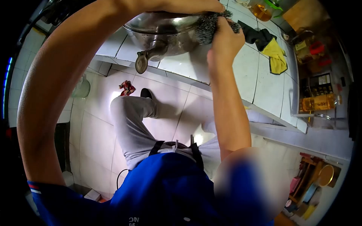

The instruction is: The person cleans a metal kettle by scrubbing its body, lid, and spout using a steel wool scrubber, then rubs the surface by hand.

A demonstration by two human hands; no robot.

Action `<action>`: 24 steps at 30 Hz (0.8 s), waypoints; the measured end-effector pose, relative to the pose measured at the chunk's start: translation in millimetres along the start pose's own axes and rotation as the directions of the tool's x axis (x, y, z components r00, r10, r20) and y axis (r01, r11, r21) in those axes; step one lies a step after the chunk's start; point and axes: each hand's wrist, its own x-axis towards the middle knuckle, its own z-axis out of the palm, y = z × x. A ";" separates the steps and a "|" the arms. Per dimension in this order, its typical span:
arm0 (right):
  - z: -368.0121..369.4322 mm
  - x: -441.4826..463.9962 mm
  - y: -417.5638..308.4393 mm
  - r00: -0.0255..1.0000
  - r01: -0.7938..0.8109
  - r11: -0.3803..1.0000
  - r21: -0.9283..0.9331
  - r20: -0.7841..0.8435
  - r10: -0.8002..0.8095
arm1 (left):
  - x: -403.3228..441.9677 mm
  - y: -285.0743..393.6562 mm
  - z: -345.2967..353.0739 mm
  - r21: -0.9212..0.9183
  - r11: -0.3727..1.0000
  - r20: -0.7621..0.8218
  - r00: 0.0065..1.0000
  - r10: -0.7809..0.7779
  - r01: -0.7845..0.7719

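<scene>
A shiny metal pot (175, 37) with a handle (142, 62) sits on the white tiled counter at the top of the view. My left hand (201, 6) reaches across the top of the pot, fingers stretched towards a dark, wiry scouring pad (206, 30); the upper frame edge cuts part of it off. My right hand (228, 37) is closed on the scouring pad, which lies against the pot's right side. Just right of that hand, a black and yellow cloth or glove (274, 56) rests on the counter.
The tiled counter (241, 77) runs diagonally. At the right are a shelf with an oil bottle (318, 103) and, above it, a green-rimmed container of amber liquid (261, 11). A red patterned cloth (127, 87) lies on the floor near one foot; a glass jar (81, 88) stands left.
</scene>
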 end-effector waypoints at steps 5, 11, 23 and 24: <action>0.3 -42.7 11.2 0.958 0.287 0.869 -0.402 0.144 -0.250 | 5.7 18.6 0.5 0.060 0.975 0.007 0.976 -0.216 0.215; 2.2 -11.0 11.4 0.990 0.120 0.965 -0.234 -0.044 -0.134 | 14.4 2.4 7.2 -0.037 0.996 -0.026 0.996 -0.086 0.085; 1.8 -29.4 12.7 0.952 0.306 0.831 -0.464 0.172 -0.255 | 0.4 11.4 -3.1 0.096 0.988 -0.061 0.991 -0.115 0.120; 3.4 -18.2 3.2 0.989 0.139 0.945 -0.295 0.096 -0.116 | -1.9 10.1 -7.5 0.037 0.996 0.005 0.997 -0.076 0.076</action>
